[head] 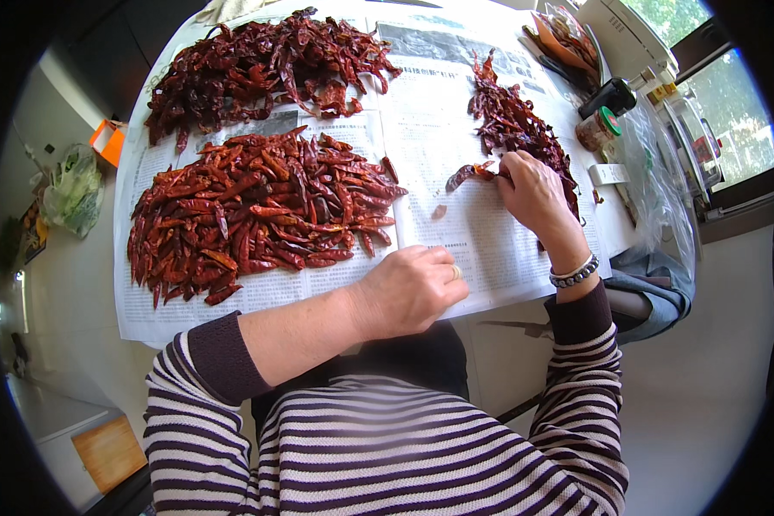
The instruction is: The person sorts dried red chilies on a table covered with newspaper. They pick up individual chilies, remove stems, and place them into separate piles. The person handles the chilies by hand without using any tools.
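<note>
Newspaper sheets (426, 135) cover the table. On their left part lie a heap of whole dried red chillies (264, 206) and, behind it, a heap of darker, shrivelled dried chillies (264, 64). A narrower row of dark dried chillies (516, 116) runs down the right part. My right hand (535, 187), with a beaded bracelet on its wrist, is at this row, fingers bent near the stem end of a dried chilli (462, 175); whether it grips it is unclear. My left hand (419, 290), wearing a ring, is curled at the table's front edge; its fingertips are hidden.
Along the right side stand a glass jar with a green lid (598, 129), a dark bottle (609, 97), a small white box (608, 173) and clear plastic bags (658, 174). An orange box (108, 142) and a bag of leafy greens (74, 190) are beyond the left edge.
</note>
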The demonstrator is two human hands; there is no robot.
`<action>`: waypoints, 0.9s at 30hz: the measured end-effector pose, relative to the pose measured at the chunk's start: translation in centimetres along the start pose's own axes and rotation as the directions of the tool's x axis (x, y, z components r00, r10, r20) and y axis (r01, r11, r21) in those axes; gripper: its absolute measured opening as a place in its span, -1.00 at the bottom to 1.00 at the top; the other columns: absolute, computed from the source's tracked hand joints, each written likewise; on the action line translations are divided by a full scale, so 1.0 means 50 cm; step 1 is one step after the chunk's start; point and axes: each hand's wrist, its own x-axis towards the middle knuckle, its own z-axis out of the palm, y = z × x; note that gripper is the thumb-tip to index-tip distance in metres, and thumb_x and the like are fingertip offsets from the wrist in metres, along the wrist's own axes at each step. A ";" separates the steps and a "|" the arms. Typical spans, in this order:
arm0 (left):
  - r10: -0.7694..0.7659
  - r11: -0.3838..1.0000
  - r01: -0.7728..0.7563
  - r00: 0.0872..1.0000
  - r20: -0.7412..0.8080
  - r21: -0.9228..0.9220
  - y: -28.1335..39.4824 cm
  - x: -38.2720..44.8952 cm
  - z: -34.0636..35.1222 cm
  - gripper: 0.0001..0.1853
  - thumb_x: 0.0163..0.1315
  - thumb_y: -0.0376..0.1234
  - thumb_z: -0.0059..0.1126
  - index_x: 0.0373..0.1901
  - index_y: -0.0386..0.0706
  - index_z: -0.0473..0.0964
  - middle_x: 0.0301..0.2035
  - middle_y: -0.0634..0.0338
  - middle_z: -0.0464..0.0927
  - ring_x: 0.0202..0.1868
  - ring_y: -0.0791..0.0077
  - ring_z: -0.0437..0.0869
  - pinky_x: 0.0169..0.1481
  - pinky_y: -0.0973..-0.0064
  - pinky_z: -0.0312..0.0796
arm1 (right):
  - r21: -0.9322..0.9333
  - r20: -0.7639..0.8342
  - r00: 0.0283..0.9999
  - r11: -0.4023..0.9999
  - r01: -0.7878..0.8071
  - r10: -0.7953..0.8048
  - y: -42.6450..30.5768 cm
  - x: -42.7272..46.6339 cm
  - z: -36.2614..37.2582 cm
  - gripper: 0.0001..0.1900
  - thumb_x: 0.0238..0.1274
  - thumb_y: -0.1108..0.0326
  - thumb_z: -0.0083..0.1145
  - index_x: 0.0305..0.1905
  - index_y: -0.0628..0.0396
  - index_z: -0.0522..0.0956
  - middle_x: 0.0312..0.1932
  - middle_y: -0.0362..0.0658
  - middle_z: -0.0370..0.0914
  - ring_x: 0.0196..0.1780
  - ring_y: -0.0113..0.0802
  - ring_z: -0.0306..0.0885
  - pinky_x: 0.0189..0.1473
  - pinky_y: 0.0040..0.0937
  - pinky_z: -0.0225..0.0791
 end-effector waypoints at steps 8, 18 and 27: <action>0.002 1.000 -0.002 1.000 0.002 0.013 0.000 0.000 -0.002 -0.86 0.09 -0.44 0.23 -0.29 -0.19 0.61 -0.34 0.17 0.67 -0.08 0.27 0.70 0.01 0.38 0.57 | 0.398 -0.072 0.997 0.916 0.054 -0.027 -0.021 -0.035 -0.031 -0.90 0.20 0.43 0.25 -0.30 0.24 0.59 -0.34 0.02 0.56 -0.27 -0.06 0.60 -0.20 -0.19 0.46; -0.008 1.000 0.008 1.000 0.003 -0.003 -0.001 0.000 -0.002 -0.86 0.06 -0.45 0.23 -0.31 -0.19 0.59 -0.33 0.17 0.67 -0.08 0.26 0.69 0.00 0.37 0.57 | 0.494 0.005 1.000 0.869 -0.024 0.025 -0.053 -0.061 -0.044 -0.82 0.15 0.46 0.30 -0.18 0.32 0.61 -0.39 0.12 0.66 -0.34 -0.06 0.69 -0.24 -0.23 0.52; 0.020 0.999 -0.021 0.999 -0.044 -0.025 0.000 0.000 0.000 -0.88 0.00 -0.45 0.20 -0.37 -0.21 0.56 -0.34 0.16 0.66 -0.11 0.24 0.68 -0.01 0.35 0.54 | 0.317 0.036 0.997 0.947 0.050 -0.065 -0.081 -0.037 -0.012 -0.88 0.09 0.44 0.17 -0.38 0.29 0.53 -0.45 0.14 0.59 -0.31 0.11 0.61 -0.22 -0.07 0.46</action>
